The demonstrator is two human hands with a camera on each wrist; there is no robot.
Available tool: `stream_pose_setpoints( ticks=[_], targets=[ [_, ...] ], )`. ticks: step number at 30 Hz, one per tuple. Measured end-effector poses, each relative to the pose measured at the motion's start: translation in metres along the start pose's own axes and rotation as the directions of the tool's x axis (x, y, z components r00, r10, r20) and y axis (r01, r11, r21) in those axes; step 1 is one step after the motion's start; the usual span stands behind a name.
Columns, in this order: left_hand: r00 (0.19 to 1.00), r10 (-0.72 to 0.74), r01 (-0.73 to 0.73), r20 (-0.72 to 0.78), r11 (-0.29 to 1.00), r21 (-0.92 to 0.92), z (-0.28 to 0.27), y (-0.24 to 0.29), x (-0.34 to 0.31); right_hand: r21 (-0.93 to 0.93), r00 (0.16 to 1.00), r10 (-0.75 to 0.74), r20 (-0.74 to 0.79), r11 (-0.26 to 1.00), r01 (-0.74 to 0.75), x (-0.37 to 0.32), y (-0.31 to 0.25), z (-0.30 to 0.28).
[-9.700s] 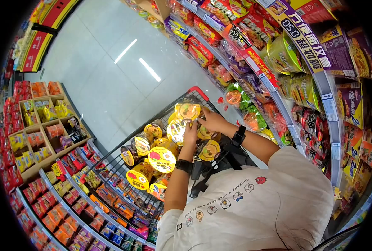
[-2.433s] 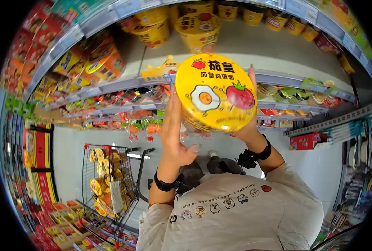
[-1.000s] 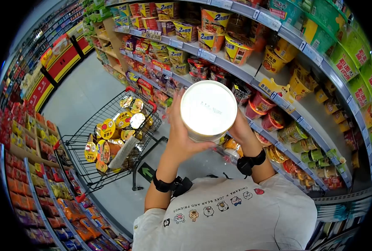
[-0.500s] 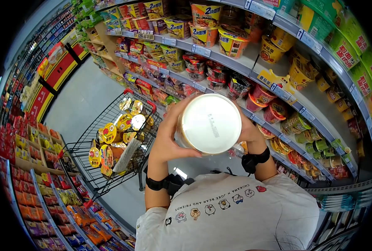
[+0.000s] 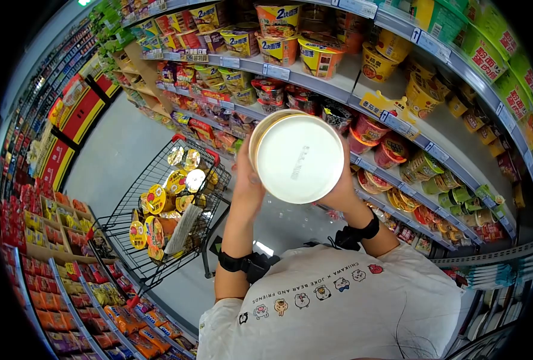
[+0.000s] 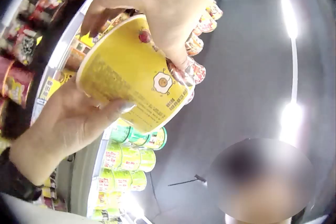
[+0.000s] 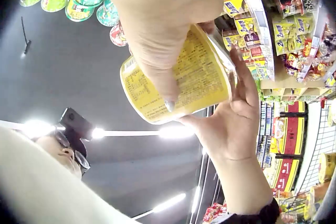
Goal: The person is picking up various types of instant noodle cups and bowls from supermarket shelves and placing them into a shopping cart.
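Observation:
Both hands hold one instant noodle bowl (image 5: pixel 300 159) in front of the chest, its white base with faint printing turned up toward the head camera. My left hand (image 5: pixel 248 186) grips its left side, and my right hand (image 5: pixel 344 185) grips the right. The yellow side wall of the noodle bowl (image 6: pixel 121 71) carries tomato and fried-egg pictures in the left wrist view. Dense printed text covers the wall of the noodle bowl (image 7: pixel 197 71) in the right wrist view, where the right thumb lies across it. The lid faces away from the head camera.
At left stands a wire shopping cart (image 5: pixel 140 207) holding several yellow noodle bowls (image 5: pixel 156 199). Shelves of noodle bowls and packets run along the front and right, with a yellow bowl (image 5: pixel 377 63) near a crown-shaped tag (image 5: pixel 386 108). Low snack racks (image 5: pixel 56 288) line the lower left.
Earlier the hands were over the cart, then held the noodle bowl lid-up at the shelf. The bowl has since been turned base-up; over the last second it has shifted and tilted slightly.

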State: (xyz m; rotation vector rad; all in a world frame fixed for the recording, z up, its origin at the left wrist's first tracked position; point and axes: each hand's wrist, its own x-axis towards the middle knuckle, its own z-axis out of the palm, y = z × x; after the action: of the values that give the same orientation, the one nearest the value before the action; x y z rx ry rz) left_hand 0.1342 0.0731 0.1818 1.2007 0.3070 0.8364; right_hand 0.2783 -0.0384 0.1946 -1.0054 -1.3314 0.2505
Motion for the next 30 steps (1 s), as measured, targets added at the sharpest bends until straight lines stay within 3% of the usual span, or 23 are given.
stream_pose_setpoints(
  ticks=[3, 7, 11, 13, 19, 23, 26, 30],
  targets=[
    [0.999, -0.013, 0.017, 0.049, 0.995, -0.094, 0.013, 0.01, 0.002, -0.179, 0.994, -0.109, -0.01, 0.978, 0.106, -0.005, 0.006, 0.0],
    [0.975, -0.17, 0.149, -0.143, 0.978, -0.148, 0.005, 0.005, 0.002, -0.212, 0.993, -0.116, 0.036, 0.97, 0.121, -0.021, 0.013, -0.007],
    [0.999, -0.039, 0.04, 0.007, 0.987, -0.154, -0.005, 0.002, 0.002, -0.259, 0.971, -0.234, 0.052, 0.936, 0.24, -0.017, 0.009, -0.002],
    [0.998, -0.05, 0.053, 0.033, 0.992, -0.114, -0.006, 0.003, 0.005, -0.244, 0.961, -0.267, 0.065, 0.93, 0.275, -0.017, 0.007, 0.0],
    [0.997, 0.05, -0.049, 0.065, 0.999, -0.015, 0.0, 0.015, -0.001, -0.263, 0.958, -0.275, 0.079, 0.921, 0.286, -0.019, 0.0, 0.003],
    [0.996, 0.052, -0.051, 0.074, 0.998, -0.023, 0.001, 0.015, -0.003, -0.24, 0.95, -0.307, 0.062, 0.919, 0.312, -0.021, 0.001, 0.006],
    [0.998, 0.038, -0.037, 0.056, 0.999, -0.017, 0.003, 0.015, -0.005, -0.24, 0.97, -0.234, 0.065, 0.94, 0.242, -0.022, -0.002, 0.006],
    [0.999, 0.017, -0.018, 0.034, 0.999, 0.04, 0.001, 0.012, -0.004, -0.249, 0.955, -0.292, 0.047, 0.923, 0.294, -0.023, -0.001, 0.006]
  ],
)
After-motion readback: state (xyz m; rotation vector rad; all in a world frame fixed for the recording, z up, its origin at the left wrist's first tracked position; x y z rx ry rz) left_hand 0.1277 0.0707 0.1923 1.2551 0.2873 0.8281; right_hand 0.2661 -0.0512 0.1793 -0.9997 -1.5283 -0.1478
